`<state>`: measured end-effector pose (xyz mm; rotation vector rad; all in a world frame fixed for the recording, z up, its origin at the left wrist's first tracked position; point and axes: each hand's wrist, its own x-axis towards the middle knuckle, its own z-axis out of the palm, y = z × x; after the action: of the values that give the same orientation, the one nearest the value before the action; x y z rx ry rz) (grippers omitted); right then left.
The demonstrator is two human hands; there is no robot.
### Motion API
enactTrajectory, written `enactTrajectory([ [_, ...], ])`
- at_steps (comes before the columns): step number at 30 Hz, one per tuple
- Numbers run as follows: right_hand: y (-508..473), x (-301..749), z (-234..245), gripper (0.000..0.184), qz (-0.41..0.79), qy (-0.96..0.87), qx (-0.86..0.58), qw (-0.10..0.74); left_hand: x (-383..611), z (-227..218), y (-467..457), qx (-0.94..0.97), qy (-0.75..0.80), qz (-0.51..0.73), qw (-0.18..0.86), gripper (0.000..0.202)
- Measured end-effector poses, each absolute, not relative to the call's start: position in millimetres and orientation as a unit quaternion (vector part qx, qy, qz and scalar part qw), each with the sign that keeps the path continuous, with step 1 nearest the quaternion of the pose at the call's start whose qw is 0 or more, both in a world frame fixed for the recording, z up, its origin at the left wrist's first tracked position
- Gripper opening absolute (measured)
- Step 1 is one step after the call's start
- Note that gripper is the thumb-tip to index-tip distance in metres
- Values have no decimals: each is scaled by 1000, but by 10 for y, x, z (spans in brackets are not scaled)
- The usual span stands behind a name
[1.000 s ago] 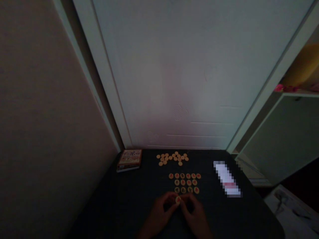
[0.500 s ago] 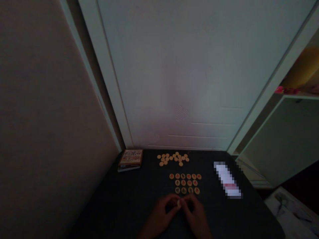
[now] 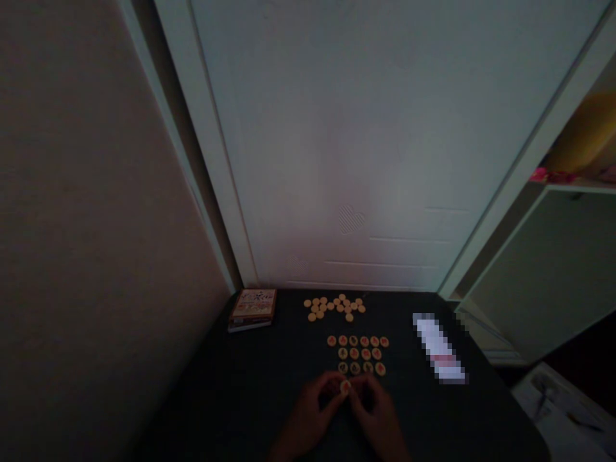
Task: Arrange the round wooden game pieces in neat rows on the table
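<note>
On the dark tabletop (image 3: 269, 410), the left hand (image 3: 312, 410) and right hand (image 3: 375, 410) meet in a narrow fingertip pinch on a round wooden game piece (image 3: 345, 387), held close above the surface just below the bottom row of red-marked pieces (image 3: 360, 367)

A round tan wooden game piece (image 3: 345, 387) with a red marking is held up between the left hand (image 3: 312, 414) and right hand (image 3: 378, 414), just below three neat rows of matching discs (image 3: 359, 354).

Left: beige wall (image 3: 96, 224)
Ahead: pale paneled door (image 3: 337, 141) in a white frame (image 3: 216, 160)
Right: white cabinet (image 3: 553, 276), yellow object (image 3: 584, 138) on its shelf
Light: dim, shadowy
</note>
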<state>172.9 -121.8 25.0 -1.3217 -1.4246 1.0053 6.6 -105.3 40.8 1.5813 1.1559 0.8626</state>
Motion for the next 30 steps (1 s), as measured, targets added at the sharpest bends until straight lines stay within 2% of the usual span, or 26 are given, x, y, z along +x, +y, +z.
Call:
enactTrajectory([
  [15,-1208,1759,128,33,399,-582,-557,438,28,372,-1065,671,474,335,462,26],
  [30,-1211,1744,202,29,429,-568,-531,459,64,422,-1067,652,474,353,475,31],
])
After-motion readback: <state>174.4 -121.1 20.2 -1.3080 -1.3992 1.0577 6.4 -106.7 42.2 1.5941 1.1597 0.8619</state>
